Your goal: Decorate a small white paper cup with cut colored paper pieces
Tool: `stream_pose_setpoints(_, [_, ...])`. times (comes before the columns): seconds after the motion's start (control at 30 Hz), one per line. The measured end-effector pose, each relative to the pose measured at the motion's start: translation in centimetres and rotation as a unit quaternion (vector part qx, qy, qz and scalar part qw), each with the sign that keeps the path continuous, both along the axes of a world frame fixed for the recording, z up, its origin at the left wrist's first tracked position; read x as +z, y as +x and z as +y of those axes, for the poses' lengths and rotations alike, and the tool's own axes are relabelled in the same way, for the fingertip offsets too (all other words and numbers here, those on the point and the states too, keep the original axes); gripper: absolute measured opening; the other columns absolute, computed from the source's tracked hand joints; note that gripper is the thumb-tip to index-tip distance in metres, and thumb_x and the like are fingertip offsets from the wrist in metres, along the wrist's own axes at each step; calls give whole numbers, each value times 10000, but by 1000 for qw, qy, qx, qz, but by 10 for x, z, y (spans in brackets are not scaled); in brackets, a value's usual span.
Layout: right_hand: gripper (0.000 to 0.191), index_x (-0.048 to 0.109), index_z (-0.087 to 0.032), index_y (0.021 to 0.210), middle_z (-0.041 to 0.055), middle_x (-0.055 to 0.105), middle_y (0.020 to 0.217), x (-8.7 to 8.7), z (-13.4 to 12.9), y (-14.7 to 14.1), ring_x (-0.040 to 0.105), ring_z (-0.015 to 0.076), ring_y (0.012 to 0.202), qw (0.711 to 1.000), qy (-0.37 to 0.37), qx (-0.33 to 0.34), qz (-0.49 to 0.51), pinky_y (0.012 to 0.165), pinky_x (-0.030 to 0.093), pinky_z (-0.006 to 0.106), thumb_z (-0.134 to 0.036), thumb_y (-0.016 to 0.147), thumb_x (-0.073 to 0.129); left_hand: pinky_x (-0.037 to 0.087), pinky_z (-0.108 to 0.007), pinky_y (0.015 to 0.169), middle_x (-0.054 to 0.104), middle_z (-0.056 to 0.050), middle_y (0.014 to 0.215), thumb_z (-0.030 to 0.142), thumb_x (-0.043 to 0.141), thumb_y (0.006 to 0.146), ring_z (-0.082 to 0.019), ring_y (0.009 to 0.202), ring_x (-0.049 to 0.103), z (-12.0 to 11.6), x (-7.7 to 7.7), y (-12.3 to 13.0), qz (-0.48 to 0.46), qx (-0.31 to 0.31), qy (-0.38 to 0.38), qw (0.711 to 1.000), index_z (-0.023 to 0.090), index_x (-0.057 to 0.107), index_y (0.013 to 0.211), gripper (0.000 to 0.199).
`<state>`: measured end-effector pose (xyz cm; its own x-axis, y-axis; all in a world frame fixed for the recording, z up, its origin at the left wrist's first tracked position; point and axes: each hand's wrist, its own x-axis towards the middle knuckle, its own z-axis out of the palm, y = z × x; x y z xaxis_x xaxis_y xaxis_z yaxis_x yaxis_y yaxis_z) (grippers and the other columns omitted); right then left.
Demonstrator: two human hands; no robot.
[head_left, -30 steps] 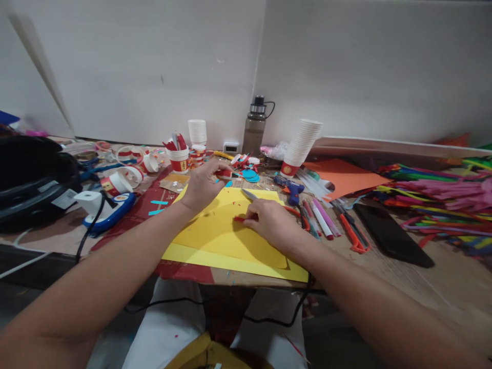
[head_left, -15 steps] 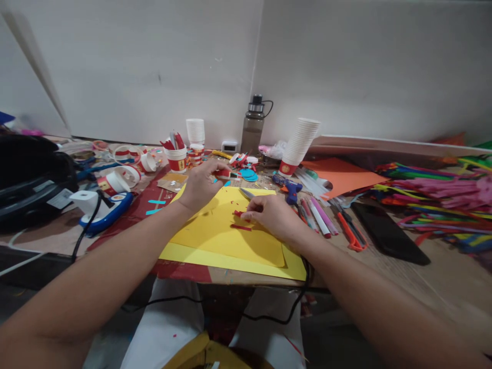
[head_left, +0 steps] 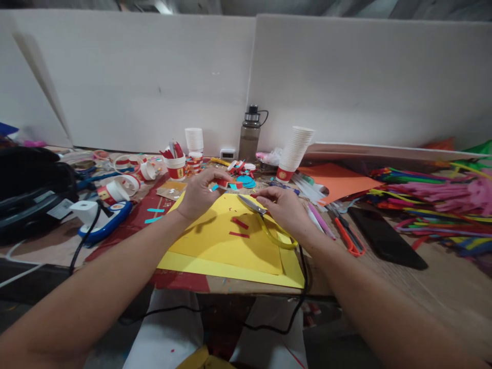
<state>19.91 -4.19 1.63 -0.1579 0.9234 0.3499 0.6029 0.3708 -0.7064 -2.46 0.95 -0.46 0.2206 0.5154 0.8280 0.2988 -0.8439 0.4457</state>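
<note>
My left hand [head_left: 202, 193] pinches a small red, white and blue paper piece [head_left: 227, 184] above the back edge of the yellow sheets [head_left: 226, 253]. Close by on the right, my right hand [head_left: 282, 205] has thumb and fingertips pressed together on a small red strip [head_left: 257, 195]. Scissors with yellow handles [head_left: 280, 242] lie on the sheets under my right hand, blades pointing back left. Two red strips [head_left: 240, 234] rest on the yellow paper, with tiny scraps nearby.
Behind stand a bottle [head_left: 249, 141], a tall cup stack [head_left: 295, 154] and a cup of red pieces [head_left: 176, 165]. Blue discs [head_left: 246, 182] lie past the sheets. On the right are an orange-handled cutter [head_left: 348, 238], a phone [head_left: 386, 237] and pipe cleaners [head_left: 442, 189].
My right hand has lifted from the yellow paper and moved back toward my left hand, uncovering the scissors. The view has tilted up slightly.
</note>
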Motion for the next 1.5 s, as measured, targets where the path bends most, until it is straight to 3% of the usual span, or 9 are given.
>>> stream_pose_setpoints(0.13, [195, 741, -190, 907, 57, 728, 917, 4, -3, 0, 638, 180, 835, 998, 56, -9, -4, 753, 458, 305, -230, 865, 554, 531, -310, 859, 712, -47, 943, 64, 618, 790, -145, 924, 665, -8, 4, 3, 30, -29, 42, 998, 183, 656, 908, 172])
stream_pose_setpoints(0.3, [168, 696, -183, 987, 60, 704, 883, -2, -3, -2, 614, 170, 781, 992, 120, -10, 36, 722, 470, 306, -231, 861, 596, 527, -341, 891, 709, -65, 979, 56, 602, 805, -159, 976, 659, -12, 4, 7, 51, -52, 62, 995, 176, 652, 904, 163])
stream_pose_setpoints(0.43, [60, 651, -184, 843, 41, 681, 806, -5, -4, -1, 601, 161, 749, 988, 143, -10, 53, 694, 472, 297, -243, 835, 650, 527, -358, 893, 711, -65, 971, 44, 604, 799, -163, 974, 657, -14, 5, 8, 66, -60, 73, 993, 180, 653, 899, 176])
stream_pose_setpoints(0.67, [6, 682, -194, 836, 24, 670, 785, 1, -10, -3, 587, 144, 720, 972, 235, 4, -17, 683, 467, 285, -194, 831, 679, 529, -379, 893, 712, -68, 960, 13, 592, 787, -169, 967, 654, -15, 6, 10, 82, -76, 82, 990, 175, 656, 902, 209])
stream_pose_setpoints(0.77, [68, 697, -204, 854, 29, 690, 821, 3, -12, -6, 609, 153, 767, 962, 266, 20, -52, 735, 479, 298, -145, 831, 672, 529, -381, 899, 714, -67, 967, 23, 590, 793, -171, 981, 654, -14, 5, 10, 86, -77, 79, 990, 180, 656, 913, 208])
stream_pose_setpoints(1.4, [95, 702, -232, 891, 46, 647, 895, -1, -13, -6, 609, 175, 882, 959, 265, 64, -82, 789, 493, 320, -193, 884, 615, 538, -358, 875, 715, -59, 969, 21, 591, 796, -165, 978, 655, -13, 4, 9, 94, -63, 91, 989, 186, 653, 929, 220])
stream_pose_setpoints(1.5, [128, 684, -228, 973, 41, 654, 912, 0, -12, -5, 603, 170, 863, 962, 255, 72, -71, 773, 486, 316, -204, 848, 669, 536, -345, 870, 712, -60, 971, 38, 594, 801, -162, 969, 656, -14, 4, 8, 84, -65, 73, 992, 190, 651, 940, 214])
